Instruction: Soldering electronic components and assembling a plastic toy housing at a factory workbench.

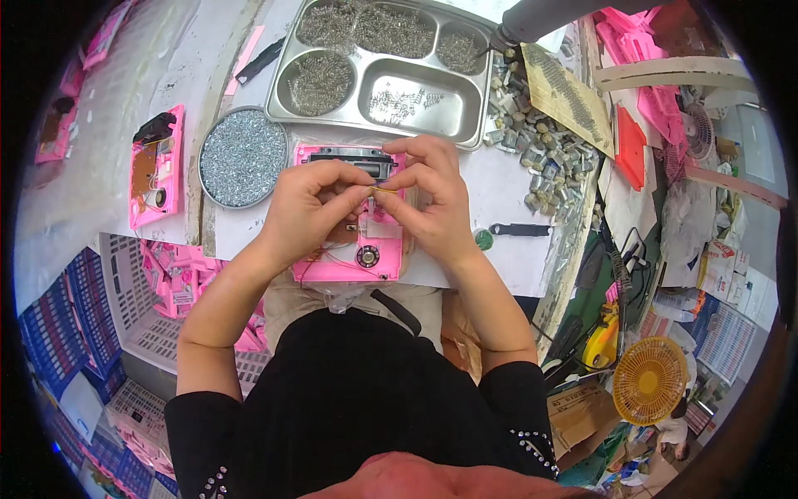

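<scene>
A pink plastic housing (338,267) lies on the bench in front of me, with a small round speaker (367,255), a brown circuit board, thin wires and a black part (353,155) at its far end. Above its middle, my left hand (312,204) has thumb and forefinger pinched together at the end of a thin yellow wire (385,190). Close against it, my right hand (436,200) pinches the same wire between thumb and fingers. The fingertips nearly meet and hide part of the wire and the housing below.
A compartmented steel tray (378,68) of small metal springs stands beyond the housing. Left of it are a round dish (243,156) of small screws and another pink housing (170,179). Small metal parts (540,154) are heaped right. A crate (137,291) holds pink pieces.
</scene>
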Available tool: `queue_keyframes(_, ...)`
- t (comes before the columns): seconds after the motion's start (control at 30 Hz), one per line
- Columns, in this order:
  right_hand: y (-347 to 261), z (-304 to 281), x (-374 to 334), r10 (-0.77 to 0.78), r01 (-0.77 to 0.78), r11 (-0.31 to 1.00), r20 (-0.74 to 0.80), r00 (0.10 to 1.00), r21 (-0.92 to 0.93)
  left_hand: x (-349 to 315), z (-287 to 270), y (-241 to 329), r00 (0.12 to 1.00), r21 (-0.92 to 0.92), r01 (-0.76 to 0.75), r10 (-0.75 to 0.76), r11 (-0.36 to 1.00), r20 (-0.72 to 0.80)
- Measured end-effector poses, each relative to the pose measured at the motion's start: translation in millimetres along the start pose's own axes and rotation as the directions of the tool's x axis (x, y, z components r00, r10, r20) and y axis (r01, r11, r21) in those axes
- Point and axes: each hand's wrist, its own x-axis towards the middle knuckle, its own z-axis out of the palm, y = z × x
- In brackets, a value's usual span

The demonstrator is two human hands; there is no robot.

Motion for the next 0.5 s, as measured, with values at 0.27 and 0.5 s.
queue_keyframes(0.27,-39,-84,-69,0.039,-0.115,0.943,-0.24,0.97,-0.312,-2,-6,4,0.946,0.294,-0.32,0.318,0.9,0.055)
queue_keyframes(0.5,-40,-211,-227,0.628,-0.223,0.774,-0.764,0.148,0.593,0,3,4,0.861,0.41,-0.501,0.489,0.762,0.144)
